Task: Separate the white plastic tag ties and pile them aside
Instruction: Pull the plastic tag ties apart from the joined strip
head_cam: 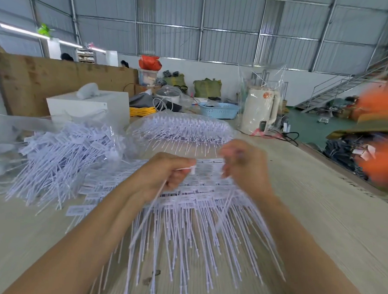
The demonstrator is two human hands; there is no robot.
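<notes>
White tag ties point(185, 205) lie fanned on the surface point(319, 221); left hand point(164, 174) pinches one tie point(149, 203). Right hand point(243, 167) is blurred, grip unclear; separated pile point(60, 157) lies left.

A cream kettle point(260, 112) stands near a blue basket point(219, 110); yellow cable point(142, 111) lies coiled beside.

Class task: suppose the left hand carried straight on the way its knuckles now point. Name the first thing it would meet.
Probably the right hand, just across the small gap from the left hand, above the joined tag ties; blur leaves depth uncertain.
</notes>
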